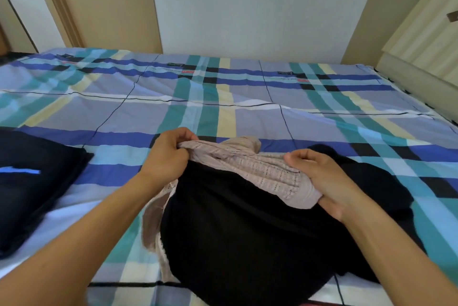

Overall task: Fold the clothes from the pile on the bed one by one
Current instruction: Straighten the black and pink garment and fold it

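Bed (247, 112): the far half of the sheet lies open from left edge to right edge, so a hand can pass freely there.

Near edge, centre to right: black clothes pile (235, 231), raised. A pink knit garment (267, 172) lies on top, gripped by the left hand (167, 154) and the right hand (322, 179).

Left edge, near end: dark folded stack (34, 181).

An open strip of sheet runs between stack and pile.

A wall (247, 8) bounds the far edge.

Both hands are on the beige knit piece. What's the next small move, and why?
Probably lift the beige knit garment clear of the black clothes onto the plaid sheet. The left hand and right hand both grip it, but it lies bunched on that pile, one part trailing beside it.
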`<state>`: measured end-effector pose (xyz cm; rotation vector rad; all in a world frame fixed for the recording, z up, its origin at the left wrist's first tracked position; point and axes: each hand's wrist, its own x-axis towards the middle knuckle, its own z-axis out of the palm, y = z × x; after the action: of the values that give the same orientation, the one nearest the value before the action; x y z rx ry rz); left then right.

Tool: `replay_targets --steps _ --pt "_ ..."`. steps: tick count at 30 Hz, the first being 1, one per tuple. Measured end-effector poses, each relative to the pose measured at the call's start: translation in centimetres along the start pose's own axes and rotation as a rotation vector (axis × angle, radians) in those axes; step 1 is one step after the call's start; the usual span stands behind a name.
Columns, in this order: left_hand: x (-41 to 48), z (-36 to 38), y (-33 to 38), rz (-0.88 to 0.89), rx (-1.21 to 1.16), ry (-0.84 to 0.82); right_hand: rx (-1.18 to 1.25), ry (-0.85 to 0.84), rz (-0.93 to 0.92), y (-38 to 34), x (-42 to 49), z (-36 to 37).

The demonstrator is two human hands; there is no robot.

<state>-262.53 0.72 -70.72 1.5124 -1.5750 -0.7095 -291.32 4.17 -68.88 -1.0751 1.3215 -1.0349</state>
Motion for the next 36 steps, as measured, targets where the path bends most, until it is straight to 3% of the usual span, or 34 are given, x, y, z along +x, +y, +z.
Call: replay_targets --steps 4,7,12,17,21,24,29,32,34,36 --pt "-0.7 -0.1 0.5 0.094 0.054 -0.071 -0.438 -0.251 0.004 0.0 -0.2 -1.0" --pt "-1.0 -0.6 0.4 0.096 0.099 -0.073 -0.452 -0.232 0.0 -0.8 -0.8 -3.3" --pt "-0.5 -0.5 0.3 0.085 0.13 -0.009 -0.086 0.121 -0.114 -2.1 -0.8 -8.5" --pt "-0.1 -1.0 -0.6 0.061 0.132 0.047 0.027 0.557 -0.208 -1.3 -1.3 -15.6" --pt "-0.5 0.0 -0.9 0.023 0.191 -0.023 0.013 0.715 -0.139 2.3 -0.5 -22.7" --pt "-1.7 1.7 0.4 0.106 0.226 -0.122 -0.054 0.787 -0.125 1.8 -1.6 -20.0" --pt "-2.9 3.4 0.9 0.186 0.317 -0.156 0.186 0.444 -0.131 2.1 -2.2 -21.1" --pt "-1.1 3.0 -4.3 0.146 0.334 -0.204 0.201 0.336 -0.078 1.9 -2.5 -21.9" --pt "3.4 2.0 -16.2 0.019 0.327 -0.306 0.194 0.399 -0.087 2.0 -2.6 -22.5" --pt "6.5 2.2 -22.6 0.103 0.213 -0.232 0.135 0.572 -0.136 2.3 -2.8 -23.2"
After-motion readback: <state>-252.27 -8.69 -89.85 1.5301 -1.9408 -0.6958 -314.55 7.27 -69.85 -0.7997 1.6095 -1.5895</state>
